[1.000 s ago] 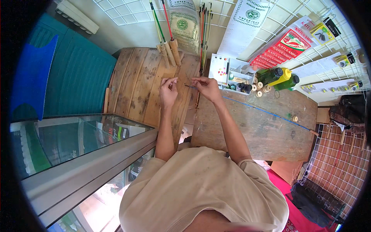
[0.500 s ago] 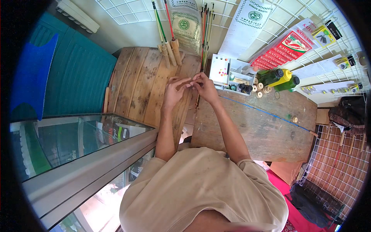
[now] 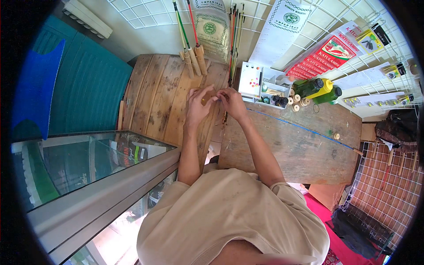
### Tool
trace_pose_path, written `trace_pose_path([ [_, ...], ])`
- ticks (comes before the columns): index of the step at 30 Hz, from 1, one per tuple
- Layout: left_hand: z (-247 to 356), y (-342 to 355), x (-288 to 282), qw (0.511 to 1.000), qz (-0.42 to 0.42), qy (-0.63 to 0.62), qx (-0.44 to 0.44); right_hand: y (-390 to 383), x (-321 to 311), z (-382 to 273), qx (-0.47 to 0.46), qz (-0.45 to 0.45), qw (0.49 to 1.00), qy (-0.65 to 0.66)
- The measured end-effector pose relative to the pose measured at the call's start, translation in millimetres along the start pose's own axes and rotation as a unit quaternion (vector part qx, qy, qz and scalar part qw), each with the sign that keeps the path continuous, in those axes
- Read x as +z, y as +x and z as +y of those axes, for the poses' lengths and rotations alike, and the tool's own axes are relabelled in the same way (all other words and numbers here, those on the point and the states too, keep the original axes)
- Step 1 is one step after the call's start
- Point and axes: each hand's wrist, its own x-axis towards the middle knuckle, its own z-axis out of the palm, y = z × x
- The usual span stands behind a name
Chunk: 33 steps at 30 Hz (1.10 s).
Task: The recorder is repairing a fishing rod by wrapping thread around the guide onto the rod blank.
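Observation:
My left hand (image 3: 197, 106) and my right hand (image 3: 232, 105) meet above the gap between two wooden tabletops, fingertips bent and close together. A small yellow-orange piece (image 3: 203, 101) shows against the palm side of my left hand; its kind is too small to make out. Both hands are closed in a pinch, and what lies between the fingertips cannot be seen clearly. On the right tabletop a thin blue fishing rod (image 3: 304, 129) runs from a short cork-coloured handle toward my right wrist, where its thin end is lost behind the arm.
Fishing rods with wooden handles (image 3: 192, 62) lean at the back, beside thin dark rods (image 3: 233, 53). A white compartment box (image 3: 274, 79), thread spools (image 3: 296, 107) and bottles (image 3: 327, 95) stand on the right table (image 3: 282, 154). A glass cabinet (image 3: 106, 176) borders my left.
My left hand has turned and spread slightly, so the yellow-orange piece now shows. My right fingers have shifted a little lower. The rest stays in place.

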Motion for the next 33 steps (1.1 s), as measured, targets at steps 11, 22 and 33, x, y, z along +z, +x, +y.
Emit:
trace_pose_path([
  [11,-29.2,-11.8,11.0,0.997,-0.002,0.072,-0.010,-11.9,5.2,-5.9,0.023,0.009,1.000,-0.016],
  [22,-29.3,-17.3,8.4,0.990,0.038,0.123,-0.053,-17.5,12.5,4.7,-0.020,0.018,0.997,-0.070],
  [33,-36.5,-18.7,11.9,0.991,0.056,0.110,-0.054,-18.0,12.3,3.1,-0.014,0.014,0.997,-0.070],
])
